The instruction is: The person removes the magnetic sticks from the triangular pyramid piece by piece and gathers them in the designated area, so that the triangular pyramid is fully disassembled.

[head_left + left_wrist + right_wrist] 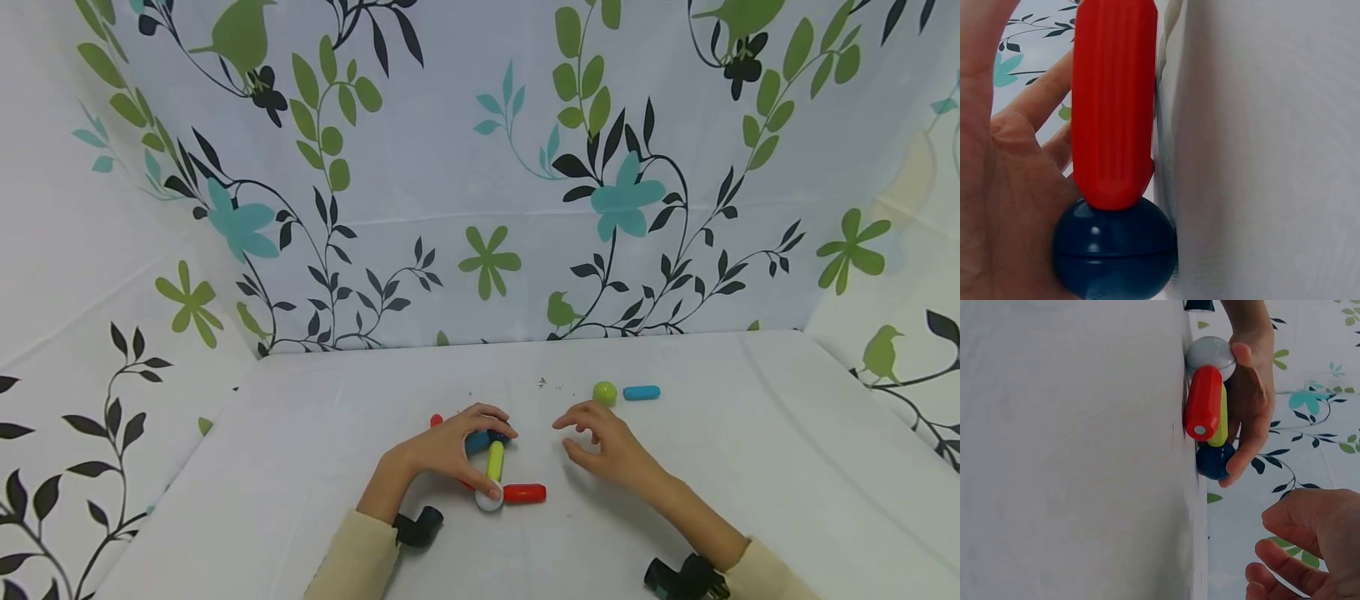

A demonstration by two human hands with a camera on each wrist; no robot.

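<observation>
My left hand [442, 450] spans a joined toy frame of rods and balls, thumb on the white ball [487, 503] and fingertips at a dark blue ball [1215, 461]. A yellow rod [496, 460] links those two balls. From the white ball a red rod [525, 493] points right; a blue rod [476, 442] runs under the fingers. In the left wrist view another red rod [1114, 100] stands on a dark blue ball [1116, 250] beside the palm. The palm hides part of the frame. To the right, my right hand [611, 450] hovers empty, fingers loosely bent.
Beyond the right hand, a lime green ball [604, 393] lies beside a loose light blue rod [641, 392] on the white-covered table [360, 392]. A leaf-patterned cloth [420, 167] rises behind it. Black wrist cameras [420, 527] sit at both sleeves.
</observation>
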